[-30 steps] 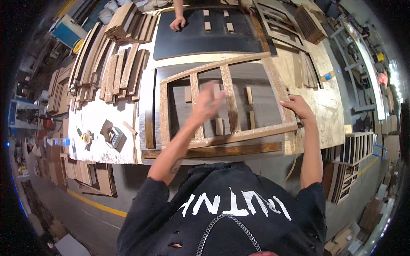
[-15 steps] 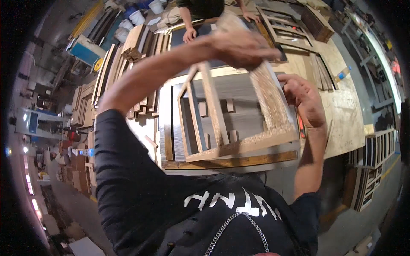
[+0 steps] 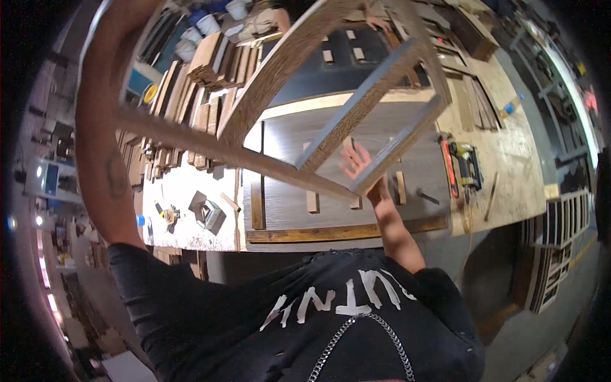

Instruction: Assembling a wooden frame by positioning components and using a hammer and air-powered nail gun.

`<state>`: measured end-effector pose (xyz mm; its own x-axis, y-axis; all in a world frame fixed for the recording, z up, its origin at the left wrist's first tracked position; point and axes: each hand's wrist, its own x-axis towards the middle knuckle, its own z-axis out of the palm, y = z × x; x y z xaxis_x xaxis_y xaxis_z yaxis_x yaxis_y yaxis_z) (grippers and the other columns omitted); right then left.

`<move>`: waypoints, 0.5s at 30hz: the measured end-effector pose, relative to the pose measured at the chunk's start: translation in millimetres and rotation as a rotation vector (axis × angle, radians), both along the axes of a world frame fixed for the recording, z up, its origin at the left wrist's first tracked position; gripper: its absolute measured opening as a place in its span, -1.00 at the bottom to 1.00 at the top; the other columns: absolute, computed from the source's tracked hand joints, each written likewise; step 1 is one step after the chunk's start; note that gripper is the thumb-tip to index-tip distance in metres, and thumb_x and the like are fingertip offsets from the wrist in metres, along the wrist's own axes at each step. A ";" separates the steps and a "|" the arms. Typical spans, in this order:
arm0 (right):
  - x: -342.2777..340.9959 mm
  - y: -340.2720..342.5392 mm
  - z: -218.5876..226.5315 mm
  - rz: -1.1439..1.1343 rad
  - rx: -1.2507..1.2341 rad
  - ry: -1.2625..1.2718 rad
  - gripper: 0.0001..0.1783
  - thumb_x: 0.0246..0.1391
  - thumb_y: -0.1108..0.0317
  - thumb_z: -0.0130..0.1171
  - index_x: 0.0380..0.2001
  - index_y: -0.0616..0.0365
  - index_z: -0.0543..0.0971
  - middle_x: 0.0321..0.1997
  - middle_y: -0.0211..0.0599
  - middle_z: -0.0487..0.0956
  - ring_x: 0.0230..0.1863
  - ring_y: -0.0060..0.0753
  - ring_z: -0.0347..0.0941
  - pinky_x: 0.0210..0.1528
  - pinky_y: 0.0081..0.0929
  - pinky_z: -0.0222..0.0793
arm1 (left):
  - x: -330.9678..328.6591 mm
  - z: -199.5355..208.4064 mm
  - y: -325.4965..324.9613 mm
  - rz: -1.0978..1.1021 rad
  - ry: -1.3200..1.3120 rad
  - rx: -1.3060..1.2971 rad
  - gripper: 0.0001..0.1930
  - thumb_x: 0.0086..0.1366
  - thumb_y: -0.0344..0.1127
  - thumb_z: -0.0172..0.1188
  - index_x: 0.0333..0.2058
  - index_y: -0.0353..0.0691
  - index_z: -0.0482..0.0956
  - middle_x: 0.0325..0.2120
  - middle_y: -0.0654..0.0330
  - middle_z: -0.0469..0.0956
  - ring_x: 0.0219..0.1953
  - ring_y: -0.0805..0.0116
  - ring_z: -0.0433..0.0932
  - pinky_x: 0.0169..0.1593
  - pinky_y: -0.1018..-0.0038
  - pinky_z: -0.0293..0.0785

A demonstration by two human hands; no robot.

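A wooden frame (image 3: 363, 102) with slanted crossbars is raised and tilted above the workbench, large in view. My left arm reaches up along the left side; its hand is out of view past the top edge. My right hand (image 3: 355, 160) is under the frame's near right corner, palm up and fingers apart. One bar crosses in front of its wrist; whether the hand bears the frame's weight, I cannot tell. Below lies a grey wood-grain panel (image 3: 286, 181) with several small wooden blocks (image 3: 312, 202) on it. A brown strip (image 3: 344, 232) runs along its near edge.
A nail gun (image 3: 470, 169) and an orange-red tool (image 3: 449, 167) lie right of the panel. Stacked wood strips (image 3: 210, 60) stand at the back left. An opened small box (image 3: 209, 213) sits at left. Across the bench, another person's hand (image 3: 379, 24) shows near a dark panel.
The frame has risen and turned, swinging up toward the upper part of the view. My left hand has left view upward; my right hand has moved left, under the frame.
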<state>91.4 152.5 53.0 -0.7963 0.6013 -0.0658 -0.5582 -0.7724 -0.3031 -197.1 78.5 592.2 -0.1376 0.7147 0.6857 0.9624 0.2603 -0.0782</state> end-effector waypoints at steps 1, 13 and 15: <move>9.8 9.6 14.2 0.011 -0.017 0.094 -0.10 0.24 -0.35 -0.36 0.37 0.16 0.04 0.33 0.06 0.25 0.27 -0.04 0.26 0.26 0.00 0.19 | -24.6 -38.6 -2.7 -0.034 -0.012 -0.013 0.08 -0.04 -0.07 0.42 0.32 -0.44 -0.02 0.26 -0.19 0.21 0.30 -0.03 0.21 0.38 0.30 0.03; 192.8 104.8 -9.9 -0.007 0.747 -1.363 -0.38 0.10 -0.13 0.22 -0.13 0.31 0.57 -0.13 -0.16 0.58 -0.06 -0.34 0.45 0.04 -0.37 0.29 | 1.3 -485.2 -90.6 0.594 -1.025 -0.416 -0.45 0.06 -0.01 0.37 -0.22 -0.43 0.49 -0.36 -0.14 0.59 -0.30 -0.04 0.58 -0.16 0.15 0.49; 209.2 110.7 -35.2 -0.038 0.796 -1.418 -0.41 0.02 -0.11 0.30 -0.20 0.29 0.60 -0.27 -0.19 0.58 -0.20 -0.37 0.46 -0.08 -0.37 0.31 | 15.4 -524.0 -92.1 0.567 -0.964 -0.435 -0.44 0.03 0.03 0.38 -0.27 -0.42 0.48 -0.38 -0.17 0.58 -0.30 -0.11 0.57 -0.15 0.12 0.46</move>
